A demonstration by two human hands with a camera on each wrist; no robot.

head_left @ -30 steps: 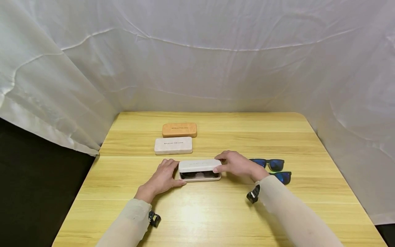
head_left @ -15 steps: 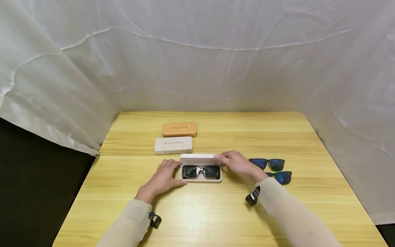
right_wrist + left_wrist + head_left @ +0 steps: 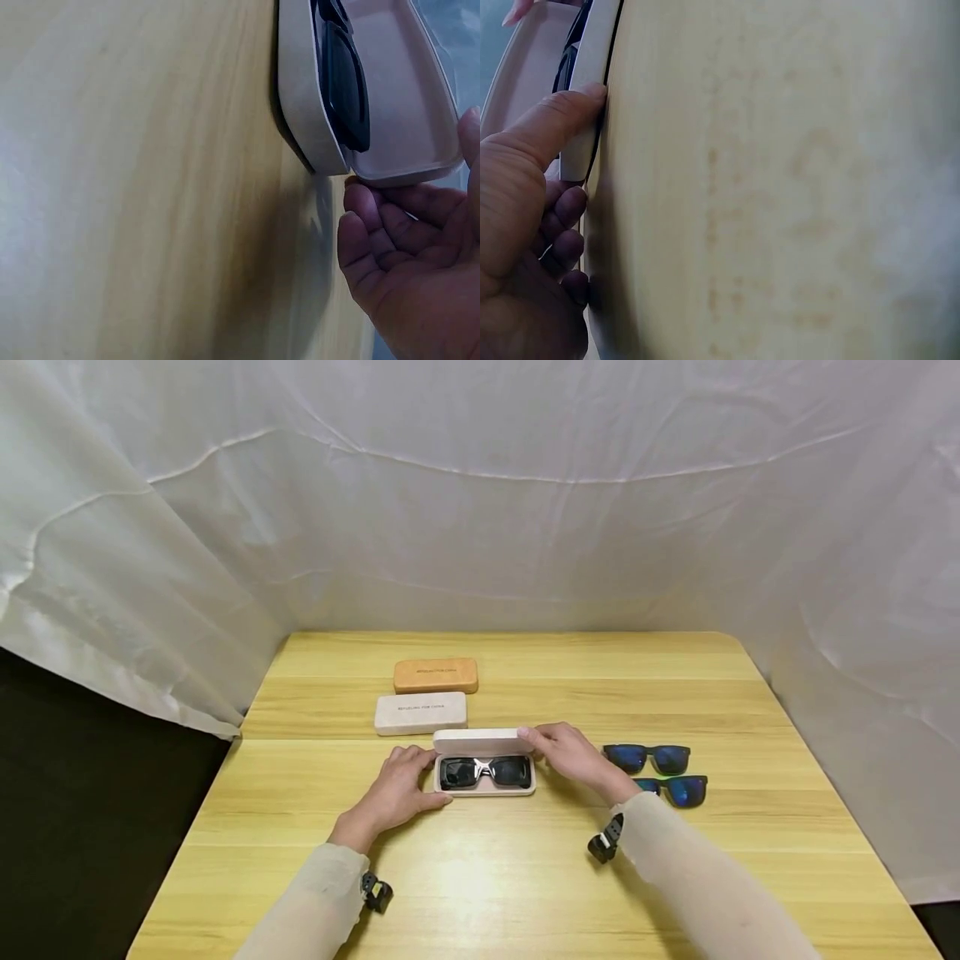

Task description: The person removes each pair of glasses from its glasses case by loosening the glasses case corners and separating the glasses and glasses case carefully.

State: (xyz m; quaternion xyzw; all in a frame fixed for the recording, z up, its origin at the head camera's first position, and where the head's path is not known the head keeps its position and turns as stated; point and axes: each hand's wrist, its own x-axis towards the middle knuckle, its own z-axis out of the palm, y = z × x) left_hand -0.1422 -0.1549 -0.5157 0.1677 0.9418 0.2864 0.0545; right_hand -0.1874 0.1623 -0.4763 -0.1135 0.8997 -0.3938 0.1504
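A white glasses case (image 3: 483,743) stands with its lid raised, its pinkish lining showing. Dark sunglasses (image 3: 486,772) lie folded inside, lenses facing up. My left hand (image 3: 397,789) holds the case's left end, its thumb (image 3: 566,116) on the front wall and the other fingers round the end. At the right end, my right hand (image 3: 572,758) grips the raised lid (image 3: 401,90), thumb on the rim and fingers (image 3: 364,225) curled by its outer corner. Right of this hand lie two pairs of blue-lensed sunglasses, a rear pair (image 3: 670,760) and a front pair (image 3: 686,791), the front one partly covered by the right arm.
Behind the open case lie a closed white glasses case (image 3: 421,714) and a closed orange-brown glasses case (image 3: 436,676). They stand on a wooden table (image 3: 465,893). A white curtain (image 3: 525,527) hangs past its back and sides.
My right hand has swung the case's lid up and back from nearly closed, uncovering the sunglasses inside. The case has shifted slightly away from me. My left hand stays at its left end.
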